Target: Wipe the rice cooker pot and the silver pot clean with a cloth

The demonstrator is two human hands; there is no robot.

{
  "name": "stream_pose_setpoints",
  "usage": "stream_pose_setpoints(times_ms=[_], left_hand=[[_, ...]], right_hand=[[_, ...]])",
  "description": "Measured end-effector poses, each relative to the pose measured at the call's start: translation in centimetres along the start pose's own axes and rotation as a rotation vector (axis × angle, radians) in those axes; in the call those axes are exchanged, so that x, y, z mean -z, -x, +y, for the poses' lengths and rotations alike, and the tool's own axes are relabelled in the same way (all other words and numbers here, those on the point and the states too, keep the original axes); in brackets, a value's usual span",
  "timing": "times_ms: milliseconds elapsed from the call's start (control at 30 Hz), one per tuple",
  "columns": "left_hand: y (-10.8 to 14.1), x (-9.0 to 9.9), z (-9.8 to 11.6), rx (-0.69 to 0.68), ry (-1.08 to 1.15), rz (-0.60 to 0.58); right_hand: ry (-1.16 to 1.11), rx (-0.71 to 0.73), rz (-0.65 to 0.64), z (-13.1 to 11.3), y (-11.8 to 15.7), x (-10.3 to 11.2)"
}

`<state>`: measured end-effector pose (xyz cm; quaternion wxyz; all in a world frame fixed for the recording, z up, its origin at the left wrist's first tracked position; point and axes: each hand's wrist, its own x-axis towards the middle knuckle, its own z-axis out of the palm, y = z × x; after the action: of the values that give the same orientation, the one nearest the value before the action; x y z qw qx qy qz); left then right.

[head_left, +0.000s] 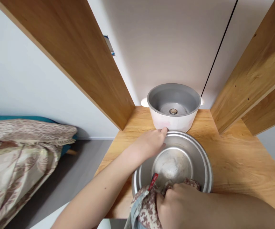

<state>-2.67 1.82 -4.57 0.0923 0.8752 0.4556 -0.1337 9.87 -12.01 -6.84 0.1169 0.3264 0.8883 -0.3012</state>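
Observation:
A round metal basin (173, 162) with a ridged rim lies on the wooden surface in front of me. My left hand (155, 141) grips its far rim, the thumb and a finger at the edge. Bunched in my right hand (179, 202) is a brown-and-white camouflage cloth (147, 206) with a red tag, pressed against the basin's near part. The fingers of that hand are curled into the cloth and partly hidden. Just beyond the basin stands a white pot (173, 121) with a grey inside, two white handles and a small round brass-coloured piece at its bottom.
Wooden posts rise on the left (75, 60) and the right (252, 63) of the wooden surface (237, 171). Behind the pot is a white panel (166, 44) with a black line. On the lower left, a patterned cover (20, 159) drapes over furniture above a grey floor (85, 165).

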Motion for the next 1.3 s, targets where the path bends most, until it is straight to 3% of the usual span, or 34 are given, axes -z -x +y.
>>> stream_pose_setpoints(times_ms=[167, 400, 733, 1100, 1300], left_hand=[[0.7, -0.2, 0.4, 0.121, -0.050, -0.035], [0.9, -0.7, 0.8, 0.161, -0.036, 0.004], [1.1, 0.0, 0.2, 0.093, -0.023, -0.025], [1.5, 0.7, 0.1, 0.066, 0.021, -0.035], [1.4, 0.9, 0.2, 0.069, -0.006, -0.068]], right_hand=[[0.034, 0.009, -0.038, 0.0, -0.1, 0.1], [0.008, 0.014, -0.014, 0.2, -0.2, -0.2], [-0.004, 0.016, 0.059, 1.2, -0.5, -2.3], [0.080, 0.075, 0.038, 1.0, -0.2, -1.5], [0.083, 0.113, 0.124, 1.5, 0.2, -2.4]])
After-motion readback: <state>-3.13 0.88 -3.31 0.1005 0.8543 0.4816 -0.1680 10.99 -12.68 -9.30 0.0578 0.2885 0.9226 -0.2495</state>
